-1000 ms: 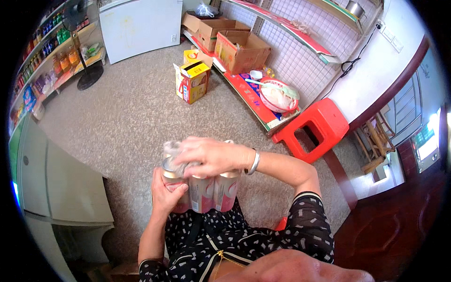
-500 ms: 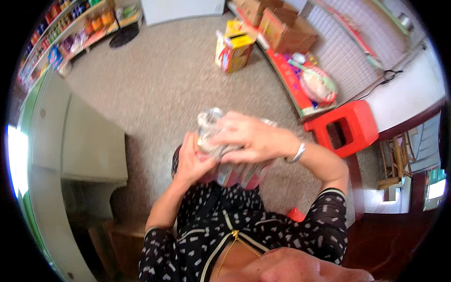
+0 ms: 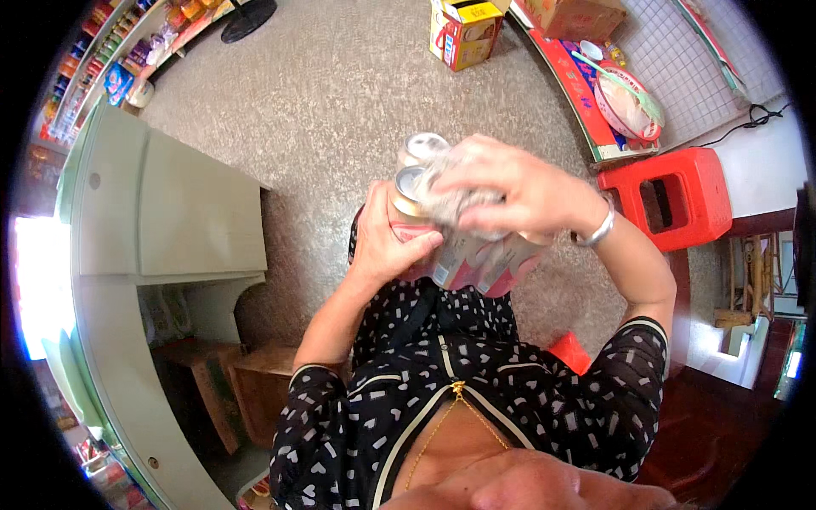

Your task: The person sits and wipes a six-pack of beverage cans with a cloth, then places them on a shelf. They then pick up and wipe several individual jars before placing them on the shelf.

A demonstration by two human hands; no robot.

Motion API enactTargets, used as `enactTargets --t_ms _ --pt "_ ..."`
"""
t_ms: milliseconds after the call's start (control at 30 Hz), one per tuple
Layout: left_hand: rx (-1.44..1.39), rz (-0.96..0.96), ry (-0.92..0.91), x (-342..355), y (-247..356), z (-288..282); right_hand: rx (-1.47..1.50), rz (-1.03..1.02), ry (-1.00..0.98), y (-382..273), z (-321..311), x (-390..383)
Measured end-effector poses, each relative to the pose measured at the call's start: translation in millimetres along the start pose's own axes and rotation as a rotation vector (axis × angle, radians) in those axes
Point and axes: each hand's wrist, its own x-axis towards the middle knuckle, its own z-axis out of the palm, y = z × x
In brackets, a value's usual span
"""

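Note:
My left hand [image 3: 389, 229] grips the left side of a pack of several silver-and-pink drink cans [image 3: 484, 265], held above my lap. Over the pack's top, my right hand [image 3: 506, 187] is closed on crumpled, pale, blurred material [image 3: 452, 202], perhaps a cloth or plastic; I cannot tell which. Two can tops show at the pack's upper left, beside the material. The rest of the top is hidden under my right hand and what it holds.
A pale cabinet [image 3: 195, 212] stands at left, stocked shelves [image 3: 127, 55] behind it. A yellow carton [image 3: 465, 34] lies ahead on the floor [image 3: 331, 93]. At right are a low shelf [image 3: 565, 89] with a basin [image 3: 625, 110], a red stool [image 3: 697, 200] and dark red wood [image 3: 697, 425].
The room has shifted right and up in view, showing more cabinet. My hands and pack sit higher and further right, and my right hand has moved the pale material over the can tops.

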Motion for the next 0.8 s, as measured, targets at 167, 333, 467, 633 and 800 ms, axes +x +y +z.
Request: enactTargets --t_ms 167,333,467,633,800 --pt "-0.036 0.009 0.001 2.0 -1.2 4.1 -0.061 0.312 0.067 41.9 -10.9 -11.0" --pt "-0.075 0.008 -0.001 -2.8 -17.0 2.6 -0.022 -0.087 -0.04 -2.3 8.3 18.2" --pt "-0.041 0.072 -0.016 -3.7 -0.6 -0.3 -0.028 -0.021 -0.017 30.8 5.3 22.5" --pt "-0.105 0.024 -0.015 1.8 -4.9 3.3 -0.097 0.255 0.023 53.5 -2.0 11.9" --pt "-0.099 -0.02 -0.004 1.6 -13.1 3.1 -0.079 -0.015 -0.028 -4.5 -0.5 -2.6"
